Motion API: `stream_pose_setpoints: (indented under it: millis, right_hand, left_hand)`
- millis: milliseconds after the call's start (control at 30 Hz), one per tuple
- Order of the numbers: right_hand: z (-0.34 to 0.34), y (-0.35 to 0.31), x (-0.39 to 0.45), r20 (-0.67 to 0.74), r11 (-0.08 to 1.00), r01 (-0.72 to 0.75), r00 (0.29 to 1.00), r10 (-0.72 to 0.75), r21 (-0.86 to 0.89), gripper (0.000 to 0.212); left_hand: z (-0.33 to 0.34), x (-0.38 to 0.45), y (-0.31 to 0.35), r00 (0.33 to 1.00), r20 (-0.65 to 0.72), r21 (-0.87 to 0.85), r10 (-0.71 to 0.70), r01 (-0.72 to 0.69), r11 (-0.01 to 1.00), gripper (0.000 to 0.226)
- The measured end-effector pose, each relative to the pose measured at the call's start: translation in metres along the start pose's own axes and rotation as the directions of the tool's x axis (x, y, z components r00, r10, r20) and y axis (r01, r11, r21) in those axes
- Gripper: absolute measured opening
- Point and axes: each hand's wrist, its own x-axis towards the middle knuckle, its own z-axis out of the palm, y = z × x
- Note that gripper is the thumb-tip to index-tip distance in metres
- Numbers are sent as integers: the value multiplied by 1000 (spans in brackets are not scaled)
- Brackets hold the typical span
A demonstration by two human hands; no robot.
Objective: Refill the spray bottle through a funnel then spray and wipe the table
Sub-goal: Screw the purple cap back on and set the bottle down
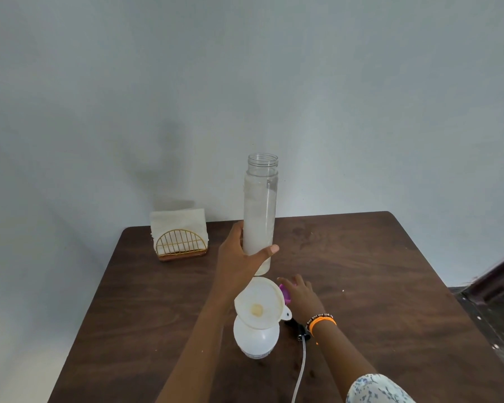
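The left hand (pixel 239 257) is gripping a tall clear bottle (pixel 259 210) low on its body, thumb across the front and fingers curled behind, holding it upright with its open mouth at the top; the bottle is looking cloudy white inside; it is standing just beyond the funnel (pixel 259 303), though whether its base is touching the table (pixel 376 286) I cannot tell. The funnel is sitting in the neck of the white spray bottle (pixel 256 340), which is standing near the table's front edge. The right hand (pixel 300 292) is reaching flat beside the funnel, fingers straight and relaxed, over a purple piece (pixel 285 293) it is mostly hiding; a thin tube (pixel 301 365) is lying under the wrist. A napkin holder (pixel 179 235) is standing at the far left corner.
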Motion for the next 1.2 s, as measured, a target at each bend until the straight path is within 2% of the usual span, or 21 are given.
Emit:
stream_pose_setpoints:
  millis: [167, 300, 467, 633, 700, 767, 867, 933, 1033, 1100, 1200]
  right_hand:
    - [9, 2, 9, 17, 998, 33, 999, -32, -49, 54]
    - [6, -1, 13, -15, 997, 38, 999, -39, -61, 34]
    - [-38, -21, 12, -216, 988, 56, 976, -24, 146, 37]
    - [-124, -53, -1, -434, 903, 221, 900, -43, 368, 36]
    - [-163, -70, -13, -522, 829, 311, 853, -28, 464, 35]
    - [-199, -87, -28, -630, 702, 470, 776, -39, 535, 33]
    - [-242, -110, -51, -752, 542, 649, 658, -47, 534, 34]
    - [-262, -123, -63, -776, 403, 724, 628, -52, 559, 34]
    - [-283, -139, -72, -780, 202, 773, 623, -62, 602, 31]
    - [-291, -144, -74, -789, 151, 790, 609, -82, 594, 28]
    - [-301, -148, -78, -784, 206, 799, 597, -168, 565, 31]
  left_hand:
    - [-1, -1, -2, 1000, 3, -18, 10, -10, 1000, 66]
    - [-3, -3, -4, 1000, -7, -35, 4, -4, 999, 65]
    - [-4, -4, -2, 1000, -16, -68, -6, 5, 998, 63]
    - [-8, -4, 7, 998, -40, -107, 37, -41, 993, 55]
    - [-12, -3, 12, 998, -49, -92, 46, -50, 995, 53]
    - [-16, -1, 18, 997, -64, -71, 52, -57, 996, 57]
    - [-20, 2, 30, 993, -93, -37, 69, -73, 997, 64]
    - [-22, 3, 38, 990, -110, -13, 83, -85, 996, 65]
    - [-24, 3, 49, 985, -136, -7, 106, -108, 994, 64]
    - [-26, 1, 56, 984, -137, -2, 114, -115, 993, 64]
    - [-27, -1, 65, 983, -134, -9, 123, -125, 992, 64]
